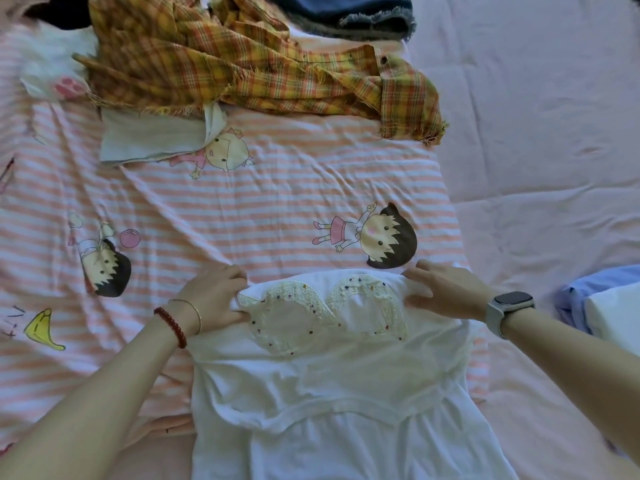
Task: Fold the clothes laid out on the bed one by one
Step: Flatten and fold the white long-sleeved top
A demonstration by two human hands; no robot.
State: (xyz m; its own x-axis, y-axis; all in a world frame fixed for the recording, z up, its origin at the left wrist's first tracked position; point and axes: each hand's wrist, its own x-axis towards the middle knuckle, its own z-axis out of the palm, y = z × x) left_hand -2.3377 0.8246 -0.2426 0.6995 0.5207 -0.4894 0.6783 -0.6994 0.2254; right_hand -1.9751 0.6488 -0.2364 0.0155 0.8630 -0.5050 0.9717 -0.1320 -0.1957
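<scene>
A white T-shirt [332,386] with a cream embroidered patch lies partly folded on the bed in front of me. My left hand [213,294] grips its far left corner, fingers curled round the fabric. At the far right corner my right hand [445,289] holds the edge, thumb under and fingers over it. Beyond the shirt lie a crumpled yellow plaid shirt [249,60] and a dark denim garment [353,10].
A pink-and-white striped sheet [277,195] with cartoon prints lies under the clothes. A pale cloth [152,138] pokes out beneath the plaid shirt. Folded blue and white items [602,306] sit at the right edge. Plain pink bedding [540,116] spreads to the right.
</scene>
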